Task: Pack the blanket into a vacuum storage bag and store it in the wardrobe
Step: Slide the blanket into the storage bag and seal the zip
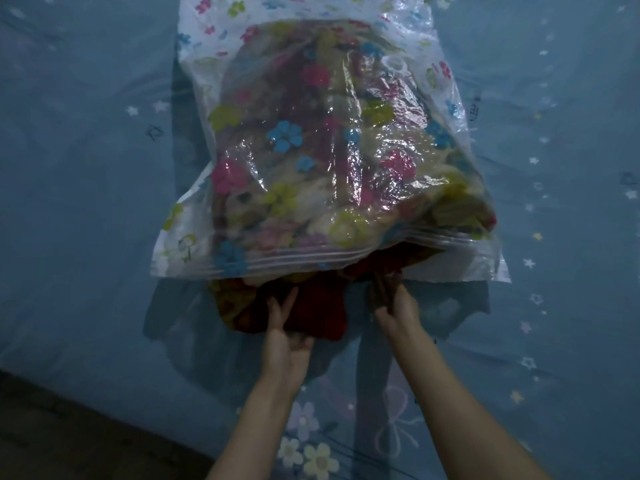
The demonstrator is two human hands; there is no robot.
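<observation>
Most of the blanket (pixel 304 306) already sits inside the flower-printed vacuum storage bag (pixel 325 140), which lies on the blue bed (pixel 86 168). A red fold sticks out of the near, unsealed opening. The left hand (pixel 284 327) and right hand (pixel 391 299), fingers straight, push it in. Sealing, air removal and storing in the wardrobe remain.

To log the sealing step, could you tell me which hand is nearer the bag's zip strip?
Right. The right hand reaches just under the zip strip at the bag mouth; the left hand sits lower, against the protruding red blanket.
</observation>
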